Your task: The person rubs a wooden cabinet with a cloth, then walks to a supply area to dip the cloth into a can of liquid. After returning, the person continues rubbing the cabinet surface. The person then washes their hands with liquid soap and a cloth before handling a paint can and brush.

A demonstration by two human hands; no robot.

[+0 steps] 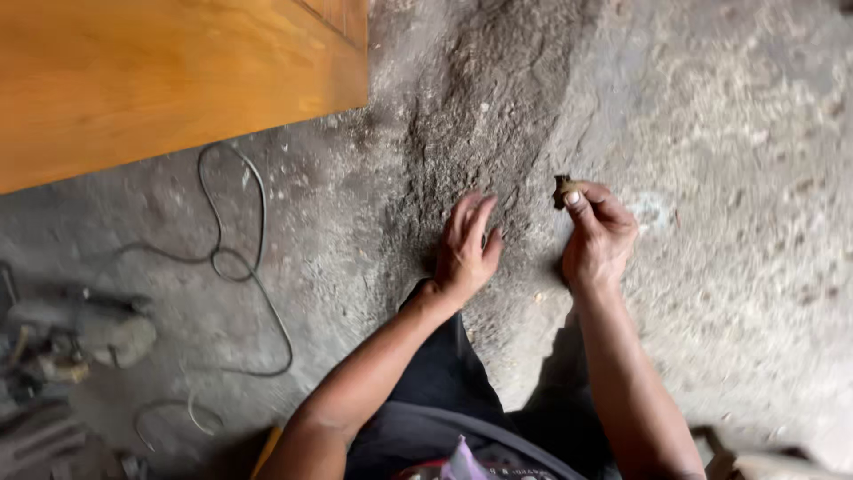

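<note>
My right hand (597, 238) pinches a small dark brownish piece (562, 189) between thumb and fingers, held a little above the dusty grey floor (729, 160). My left hand (465, 251) is flat and open just to its left, fingers spread over a dark patch of dirt and sawdust (480, 116). Both forearms reach forward from the bottom of the view, over my dark trousers (444, 382).
A varnished orange wooden panel (160, 80) fills the top left. A thin dark cable (240, 258) loops across the floor beside it. A dusty power tool (80, 333) lies at the left edge. Another wire loop (173, 418) sits near the bottom left.
</note>
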